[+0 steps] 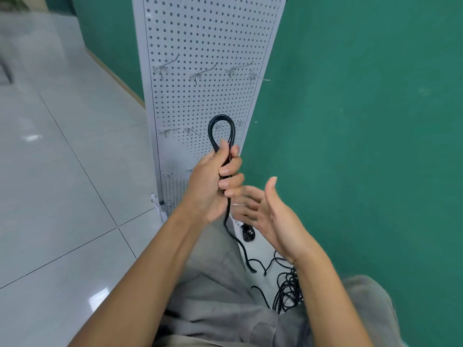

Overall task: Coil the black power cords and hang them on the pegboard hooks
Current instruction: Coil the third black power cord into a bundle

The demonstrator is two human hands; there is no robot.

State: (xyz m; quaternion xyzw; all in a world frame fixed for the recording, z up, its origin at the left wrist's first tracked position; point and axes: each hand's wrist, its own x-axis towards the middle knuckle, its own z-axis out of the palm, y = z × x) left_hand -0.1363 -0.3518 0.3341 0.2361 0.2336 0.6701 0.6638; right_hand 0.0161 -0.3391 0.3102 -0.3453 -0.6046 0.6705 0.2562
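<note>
Before the pegboard point(208, 46), left hand point(213, 181) grips looped cord point(221, 131); right hand point(270, 216) spread.

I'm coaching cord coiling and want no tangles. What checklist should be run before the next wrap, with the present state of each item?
1. Left hand grips the loop firmly: ok.
2. Right hand free to catch the hanging cord: ok, open and holding nothing.
3. Trailing cord runs untangled: not ok, it joins a heap on the floor.
4. Plug clear of the heap: ok.
5. Free hook on the pegboard: ok.
</note>
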